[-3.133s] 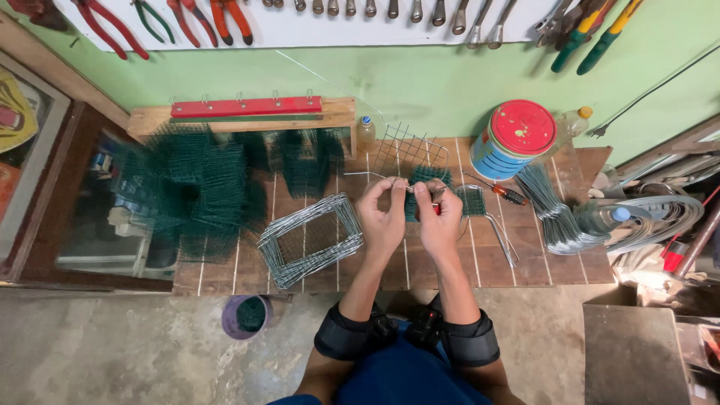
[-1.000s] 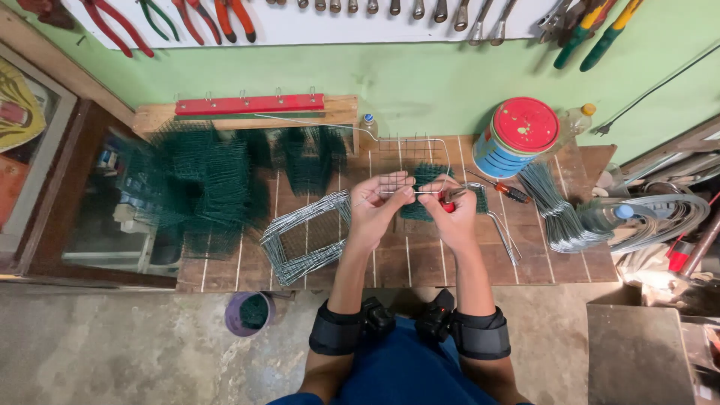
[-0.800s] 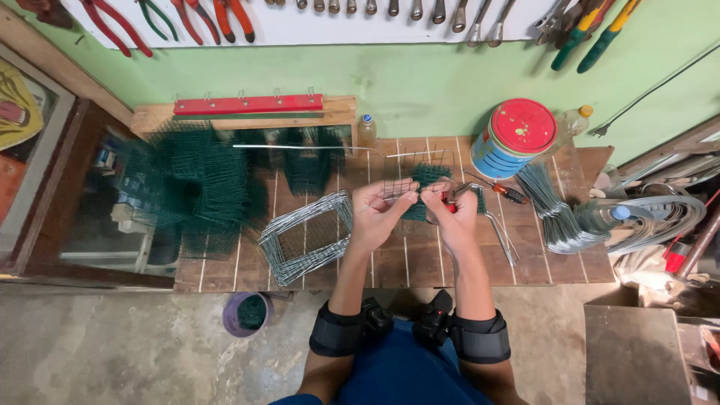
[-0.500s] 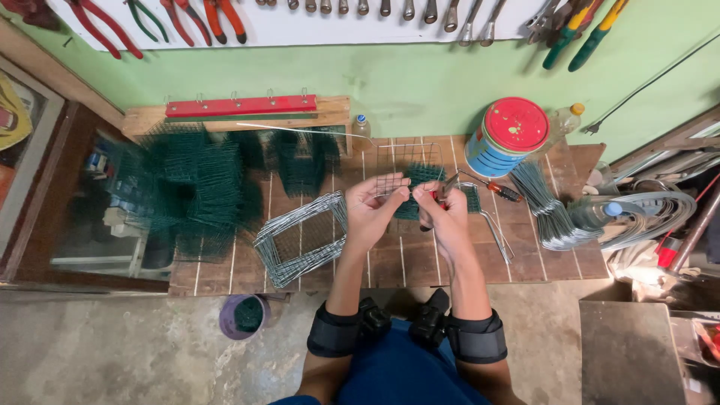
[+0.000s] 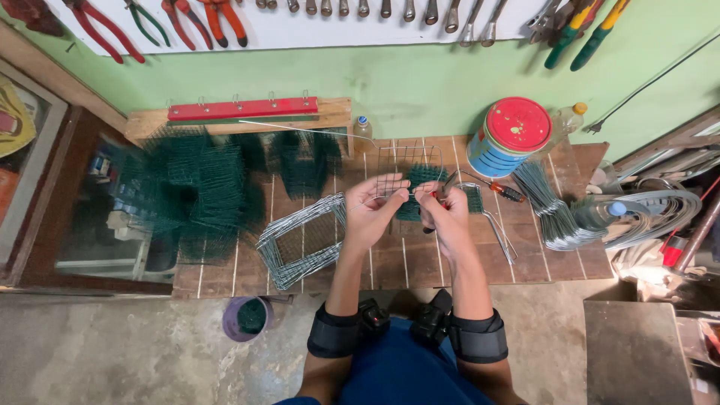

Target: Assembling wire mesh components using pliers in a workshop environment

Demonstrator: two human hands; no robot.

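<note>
The right hand [image 5: 448, 217] hides most of the red-handled tool [image 5: 437, 196] it grips.

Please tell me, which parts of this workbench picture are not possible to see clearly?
All from the head view:
- Left hand and right hand: fingers hide where they grip the wire mesh piece.
- Red-handled tool: mostly covered by the right hand; its kind is unclear.
- Hanging tools: tops cut off by the upper edge.
- Purple cup: contents too small to tell.
</note>
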